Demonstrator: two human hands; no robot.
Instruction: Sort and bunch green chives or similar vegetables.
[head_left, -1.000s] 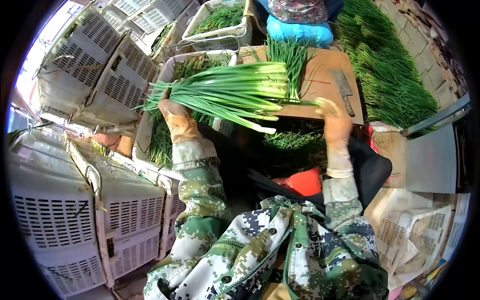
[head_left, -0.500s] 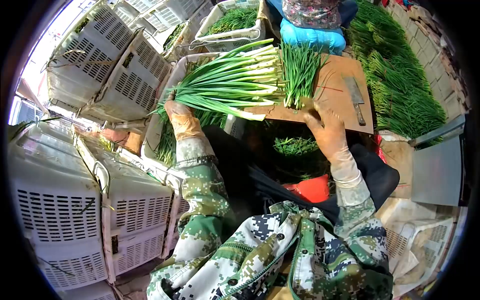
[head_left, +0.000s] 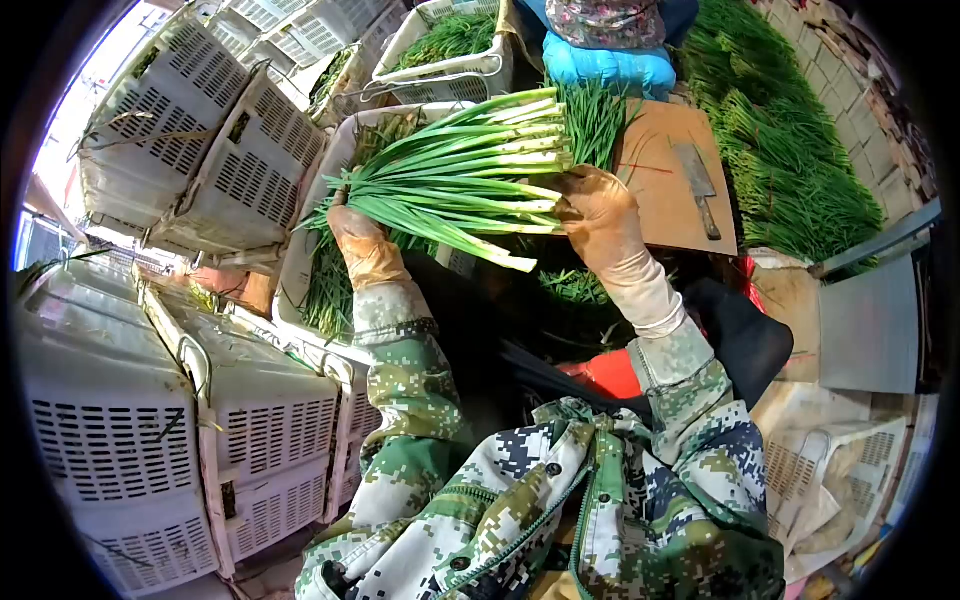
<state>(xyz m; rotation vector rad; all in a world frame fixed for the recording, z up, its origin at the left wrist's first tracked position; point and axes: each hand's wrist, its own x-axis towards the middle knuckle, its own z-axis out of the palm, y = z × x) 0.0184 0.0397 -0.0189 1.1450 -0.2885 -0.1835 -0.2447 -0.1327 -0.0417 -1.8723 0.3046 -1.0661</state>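
My left hand (head_left: 362, 240), in a tan glove, grips the leafy end of a thick bunch of green onions (head_left: 455, 175) held level above a crate. The gloved right hand (head_left: 598, 212) presses against the white root ends of the same bunch. Behind the bunch lies a brown cutting board (head_left: 665, 190) with a small pile of cut greens (head_left: 595, 120) and a cleaver (head_left: 697, 185) on it.
White slotted crates (head_left: 190, 150) are stacked at left and front left; one crate (head_left: 330, 160) under the bunch holds more onions. A large heap of greens (head_left: 790, 150) lies at right. A person in blue (head_left: 600, 60) sits beyond the board. A grey panel (head_left: 865, 320) stands at right.
My right hand has moved left from the board's front edge up to the root ends of the bunch. The bunch has stayed in my left hand, shifting slightly.
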